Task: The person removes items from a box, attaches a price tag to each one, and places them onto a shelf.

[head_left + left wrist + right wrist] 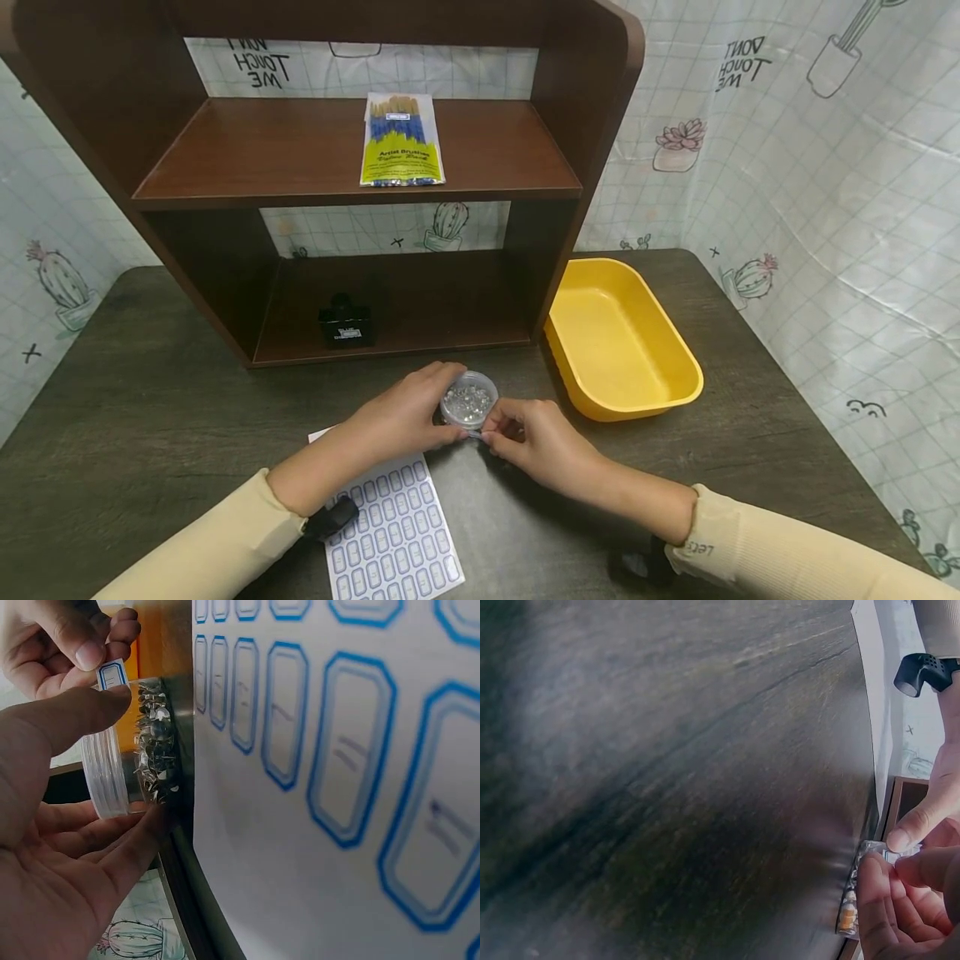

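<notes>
A round clear plastic jar [468, 402] of small silver, pointed metal pieces [156, 742] stands close over the table. My left hand [408, 412] grips it, thumb in front and fingers around the far side. At the jar's near right side, my right hand [543, 437] pinches a small blue-bordered label [112, 675] between thumb and fingertip. The left thumb [112, 701] lies right at the label's lower edge. Beneath the left forearm is a white sheet of blue-bordered labels [397, 533], several with short handwritten marks.
A dark brown shelf unit [356, 200] stands behind the hands. It holds a brush pack [402, 142] above and a small black box [345, 323] below. To the right sits a yellow plastic tub [622, 333]. Patterned sheeting [787, 208] covers the walls behind the dark wooden table [150, 433].
</notes>
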`<state>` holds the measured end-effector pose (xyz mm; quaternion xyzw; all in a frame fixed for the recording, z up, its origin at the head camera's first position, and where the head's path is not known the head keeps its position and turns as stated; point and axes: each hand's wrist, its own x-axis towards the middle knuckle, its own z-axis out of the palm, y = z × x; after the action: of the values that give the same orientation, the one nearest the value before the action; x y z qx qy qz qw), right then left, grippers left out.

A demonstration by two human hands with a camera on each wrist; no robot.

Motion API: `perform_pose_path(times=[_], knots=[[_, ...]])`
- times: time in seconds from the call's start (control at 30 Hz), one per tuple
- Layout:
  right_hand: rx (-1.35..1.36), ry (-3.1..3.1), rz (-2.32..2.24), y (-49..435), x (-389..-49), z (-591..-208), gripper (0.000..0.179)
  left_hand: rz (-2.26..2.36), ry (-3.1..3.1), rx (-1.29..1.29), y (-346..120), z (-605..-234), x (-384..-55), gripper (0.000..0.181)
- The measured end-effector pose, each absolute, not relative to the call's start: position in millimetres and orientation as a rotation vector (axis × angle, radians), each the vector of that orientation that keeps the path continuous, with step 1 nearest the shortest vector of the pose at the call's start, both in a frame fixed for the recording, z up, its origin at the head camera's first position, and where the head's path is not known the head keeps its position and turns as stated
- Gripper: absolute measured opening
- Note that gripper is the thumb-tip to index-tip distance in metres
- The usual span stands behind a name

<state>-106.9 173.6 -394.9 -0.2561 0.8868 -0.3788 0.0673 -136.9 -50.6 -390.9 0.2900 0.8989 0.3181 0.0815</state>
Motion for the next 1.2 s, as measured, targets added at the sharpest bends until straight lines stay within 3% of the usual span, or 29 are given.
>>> perform_pose_path(times=[0.67,0.97,1.2], knots=[[-0.78,2.717,-1.0,181,-110,-386,0.006,0.919,2.677,0.835,-50,-391,-137,0.077],[-0.773,2.845,-0.773,177,-113,-385,0.031,0.899,2.686,0.855,-51,-392,-137,0.076],[-0.814,2.816,-0.804,173,-120,-389,0.064,0.91,2.684,0.876,-51,-392,-138,0.075]])
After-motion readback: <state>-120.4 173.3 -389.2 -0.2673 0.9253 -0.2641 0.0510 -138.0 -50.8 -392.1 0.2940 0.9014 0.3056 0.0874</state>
